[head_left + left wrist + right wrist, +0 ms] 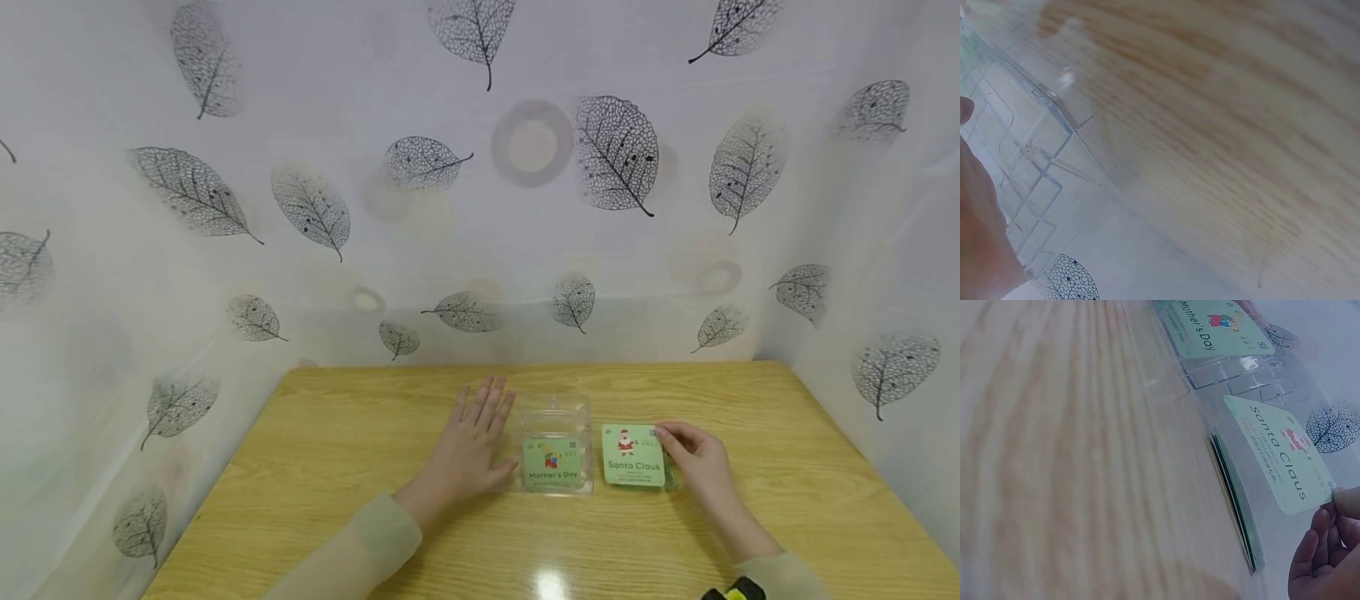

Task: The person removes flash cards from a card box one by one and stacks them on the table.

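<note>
A clear plastic box (555, 423) lies on the table, with a green "Mother's Day" card (552, 473) in its nearer part. My left hand (472, 446) is beside the box's left side, fingers straight and thumb toward the box; contact is hard to make out. In the left wrist view, part of that hand (982, 231) shows next to the box (1041, 147). Between thumb and fingers, my right hand (697, 458) pinches a green "Santa Claus" card (633, 467) by its right edge. Under the raised card, the right wrist view shows a thin stack of green cards (1238, 506).
The wooden table (337, 467) ends at a pale curtain (465, 242) printed with leaves, which rises behind it and along both sides. A black and yellow object (735, 590) shows near my right sleeve.
</note>
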